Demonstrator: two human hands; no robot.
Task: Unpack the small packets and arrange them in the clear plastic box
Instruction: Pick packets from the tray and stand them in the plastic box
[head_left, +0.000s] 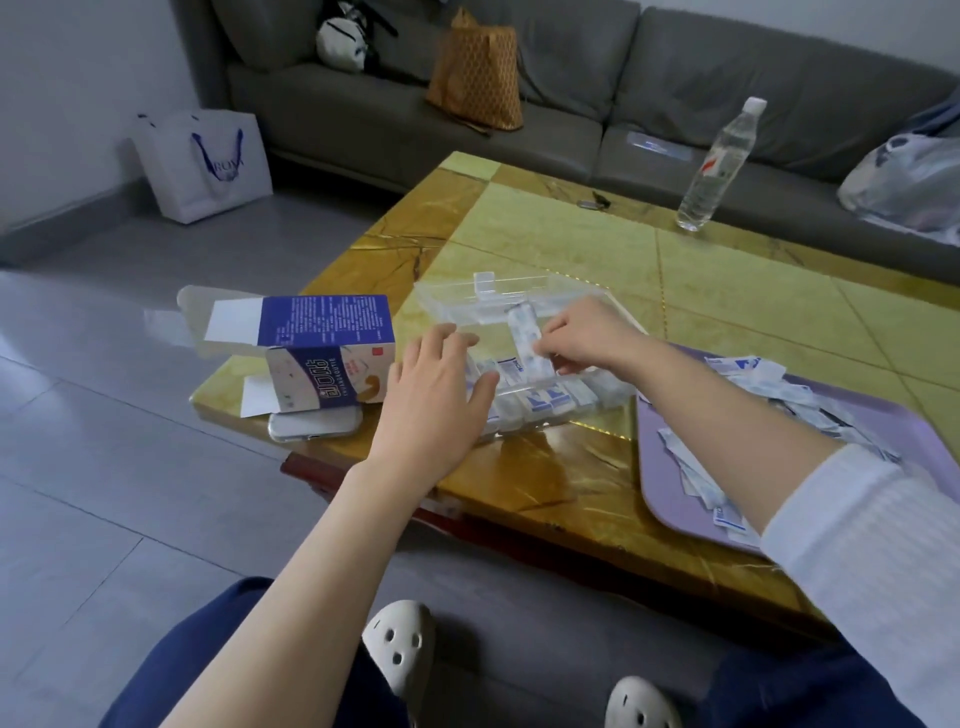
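- Pinching a packet stack (525, 340), the right hand (587, 338) is holding it in the clear plastic box (457, 304).
- Left hand (436, 387) is resting flat, steadying it.
- Next, probably: seating the stack snugly.

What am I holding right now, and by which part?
Your right hand pinches a stack of small packets at its near end, over the clear plastic box. Your left hand rests flat on the box, holding nothing.

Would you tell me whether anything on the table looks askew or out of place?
The opened carton lies tipped on its side, partly on a phone, at the table corner, flaps overhanging the edge. The packet stack pinched by the right hand sits crosswise to the rows in the clear plastic box.
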